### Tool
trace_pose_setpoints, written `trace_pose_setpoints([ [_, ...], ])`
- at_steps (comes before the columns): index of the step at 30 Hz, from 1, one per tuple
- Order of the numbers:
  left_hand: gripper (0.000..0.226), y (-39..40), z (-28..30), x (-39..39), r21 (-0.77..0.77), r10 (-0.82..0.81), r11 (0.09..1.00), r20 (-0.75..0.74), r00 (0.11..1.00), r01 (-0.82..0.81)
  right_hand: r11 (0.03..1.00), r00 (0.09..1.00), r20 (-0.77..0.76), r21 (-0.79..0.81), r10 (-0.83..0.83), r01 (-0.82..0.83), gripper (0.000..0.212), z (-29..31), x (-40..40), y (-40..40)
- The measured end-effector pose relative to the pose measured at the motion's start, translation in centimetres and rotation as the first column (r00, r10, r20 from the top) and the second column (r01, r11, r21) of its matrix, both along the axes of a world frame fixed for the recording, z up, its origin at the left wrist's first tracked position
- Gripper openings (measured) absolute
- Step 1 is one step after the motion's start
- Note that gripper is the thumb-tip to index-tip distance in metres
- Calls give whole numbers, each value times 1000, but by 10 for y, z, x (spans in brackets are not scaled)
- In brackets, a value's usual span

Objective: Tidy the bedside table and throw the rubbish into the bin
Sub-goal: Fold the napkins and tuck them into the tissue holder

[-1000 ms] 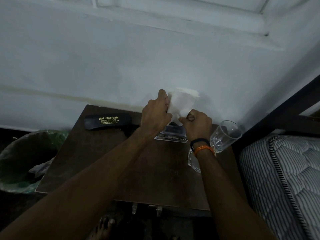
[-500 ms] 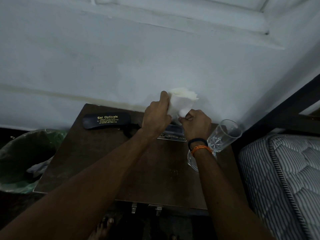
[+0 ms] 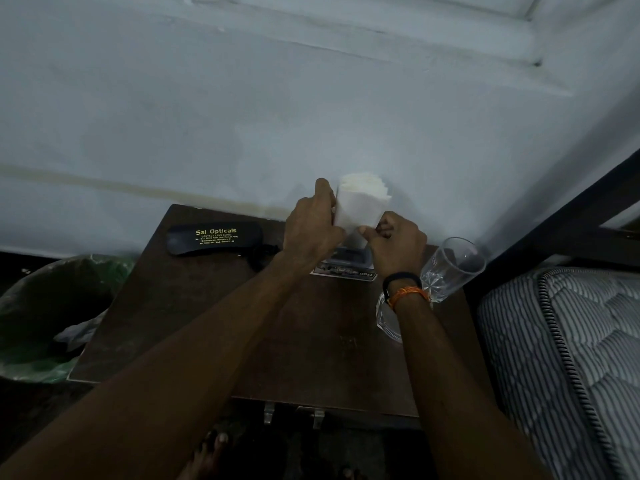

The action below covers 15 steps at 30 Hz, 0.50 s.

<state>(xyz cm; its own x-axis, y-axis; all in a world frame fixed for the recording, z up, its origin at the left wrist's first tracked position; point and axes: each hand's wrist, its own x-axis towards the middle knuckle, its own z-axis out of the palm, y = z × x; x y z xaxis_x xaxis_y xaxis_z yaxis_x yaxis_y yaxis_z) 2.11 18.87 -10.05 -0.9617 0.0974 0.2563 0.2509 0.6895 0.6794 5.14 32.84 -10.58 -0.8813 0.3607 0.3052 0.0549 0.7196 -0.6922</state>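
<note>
A stack of white paper napkins (image 3: 360, 206) stands upright at the back of the dark wooden bedside table (image 3: 194, 327), over a small holder (image 3: 348, 259). My left hand (image 3: 313, 226) grips the stack's left side, fingers curled round it. My right hand (image 3: 396, 240) pinches its lower right corner. A black spectacle case (image 3: 214, 237) with gold lettering lies at the table's back left. An empty drinking glass (image 3: 450, 268) stands at the right edge, next to a glass ashtray (image 3: 388, 320) partly hidden by my right wrist.
A bin with a green liner (image 3: 38, 317) sits on the floor left of the table, with crumpled paper inside. A striped mattress (image 3: 568, 351) and dark bed frame adjoin the table on the right. The wall is right behind.
Both hands have kept hold of the napkin stack and squared it more upright over the holder; my right hand shifted slightly lower on it.
</note>
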Motion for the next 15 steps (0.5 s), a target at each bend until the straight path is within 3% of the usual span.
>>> trace_pose_setpoints([
  [4, 54, 2, 2, -1, -20, 7, 1000, 11, 1000, -7, 1000, 1000, 18, 18, 3, -3, 23, -1, -2, 2],
  [11, 61, 1, 13, -1, 25, -1, 1000, -56, 998, 2, 999, 996, -85, -51, -8, 4, 25, 0, -1, -1],
  [15, 60, 3, 14, 0, 32, -14, 999, -41, 999, 15, 1000, 1000, -18, -15, -10, 10, 17, -3, -2, 2],
])
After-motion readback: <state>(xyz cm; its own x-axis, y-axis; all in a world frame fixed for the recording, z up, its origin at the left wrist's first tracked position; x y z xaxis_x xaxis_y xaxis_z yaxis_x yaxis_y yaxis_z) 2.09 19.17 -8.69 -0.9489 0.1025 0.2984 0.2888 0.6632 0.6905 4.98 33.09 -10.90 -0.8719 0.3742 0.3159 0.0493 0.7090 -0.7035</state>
